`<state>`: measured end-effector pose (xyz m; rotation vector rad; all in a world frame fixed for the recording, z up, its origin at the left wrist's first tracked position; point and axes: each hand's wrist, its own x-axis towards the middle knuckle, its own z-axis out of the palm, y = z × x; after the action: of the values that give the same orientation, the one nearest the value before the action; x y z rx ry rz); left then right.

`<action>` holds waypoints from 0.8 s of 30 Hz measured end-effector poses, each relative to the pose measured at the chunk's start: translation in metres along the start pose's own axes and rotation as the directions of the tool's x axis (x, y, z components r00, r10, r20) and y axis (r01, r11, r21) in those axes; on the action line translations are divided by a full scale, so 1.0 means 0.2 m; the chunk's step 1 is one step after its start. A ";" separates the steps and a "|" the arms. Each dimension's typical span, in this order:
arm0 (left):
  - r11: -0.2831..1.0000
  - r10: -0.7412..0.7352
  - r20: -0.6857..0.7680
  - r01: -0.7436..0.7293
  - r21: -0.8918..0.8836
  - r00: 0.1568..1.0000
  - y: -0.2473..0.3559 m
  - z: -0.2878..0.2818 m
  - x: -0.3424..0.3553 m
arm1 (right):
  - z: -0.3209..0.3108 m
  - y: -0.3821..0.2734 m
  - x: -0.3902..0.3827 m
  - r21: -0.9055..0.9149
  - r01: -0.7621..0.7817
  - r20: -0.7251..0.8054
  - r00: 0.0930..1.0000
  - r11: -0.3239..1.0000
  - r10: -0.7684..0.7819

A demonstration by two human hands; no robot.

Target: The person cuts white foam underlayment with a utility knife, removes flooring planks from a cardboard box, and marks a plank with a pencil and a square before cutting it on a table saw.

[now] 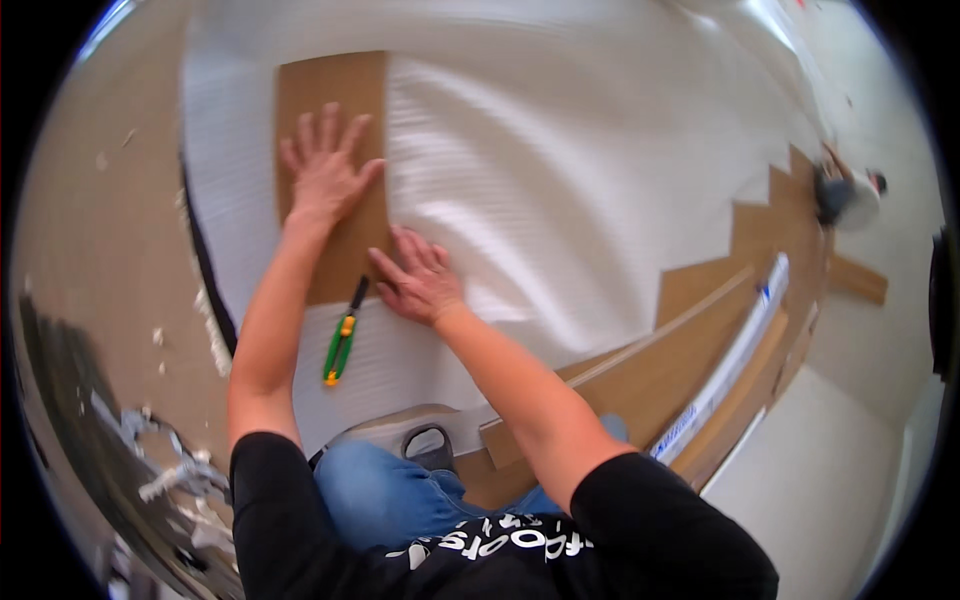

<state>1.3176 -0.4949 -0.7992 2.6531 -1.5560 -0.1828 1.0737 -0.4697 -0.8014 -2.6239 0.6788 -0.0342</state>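
My left hand point(325, 165) lies spread on a tan rectangular board point(335, 90), which rests on white, rippled sheeting point(530, 150). My right hand point(420, 280) rests with fingers apart at the board's lower right edge, partly on the board and partly on the sheeting. Just left of and below that hand lies a green and yellow utility knife point(342, 350) with a dark front end, reaching from the board's bottom edge onto the sheeting. Neither hand holds anything.
Stepped tan planks point(750, 230) cover the right side. Loose planks point(540, 420) and a long white wrapped package point(720, 360) lie beside my right arm. Scraps and debris point(175, 480) litter the floor at lower left. A blurred dark and pale object point(845, 195) at far right is unclear.
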 end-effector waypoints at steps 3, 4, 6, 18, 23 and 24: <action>0.992 -0.074 -0.067 0.080 0.096 0.995 -0.01 0.11 -0.05 | 0.01 -0.02 0.00 0.038 0.057 -0.060 0.997 0.998 -0.055; 0.993 -0.094 -0.023 0.095 0.076 0.995 0.05 0.14 -0.06 | 0.02 0.00 -0.02 0.018 0.054 -0.073 0.996 0.998 -0.052; 0.986 -0.142 0.063 0.135 0.095 0.988 0.13 0.13 -0.10 | 0.04 0.01 -0.05 0.009 0.036 -0.106 0.994 0.999 -0.034; 0.977 -0.212 0.214 0.214 0.014 0.954 0.18 -0.12 -0.30 | -0.36 0.17 -0.60 0.129 -0.040 -0.216 0.974 0.991 0.067; 0.971 -0.226 0.271 0.237 -0.008 0.936 0.15 -0.11 -0.27 | -0.13 0.27 -1.12 -0.147 -0.202 0.080 0.973 0.968 0.215; 0.970 -0.230 0.243 0.242 -0.020 0.942 0.18 -0.08 -0.25 | -0.04 0.31 -1.18 -0.185 -0.205 0.085 0.971 0.961 0.224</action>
<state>1.2646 -0.4678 -0.7757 2.8589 -1.2592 -0.5665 0.8365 -0.4113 -0.8000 -2.6767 0.9641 0.2372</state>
